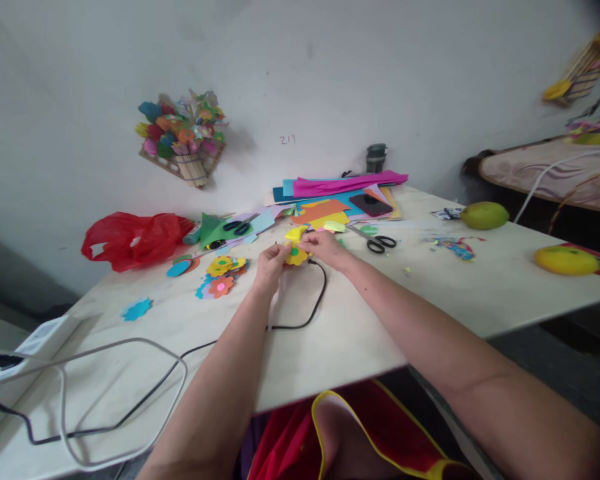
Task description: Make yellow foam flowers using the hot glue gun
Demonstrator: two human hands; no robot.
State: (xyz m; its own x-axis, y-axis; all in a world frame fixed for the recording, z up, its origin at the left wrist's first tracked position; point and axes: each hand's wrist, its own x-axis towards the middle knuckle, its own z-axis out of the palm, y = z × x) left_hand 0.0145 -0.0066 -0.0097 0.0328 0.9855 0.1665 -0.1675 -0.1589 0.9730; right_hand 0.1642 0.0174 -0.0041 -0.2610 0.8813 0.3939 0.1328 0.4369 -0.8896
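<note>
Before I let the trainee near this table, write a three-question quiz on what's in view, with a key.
1. Multiple choice: what colour are the petals of the flower cutout between the left hand and the right hand?
A) blue
B) yellow
C) pink

2. True or false: the red plastic bag lies to the person's left of both hands.

3. Compare: which is nearer the right hand, the phone or the green fruit?

Key
1. B, yellow
2. True
3. The phone
</note>
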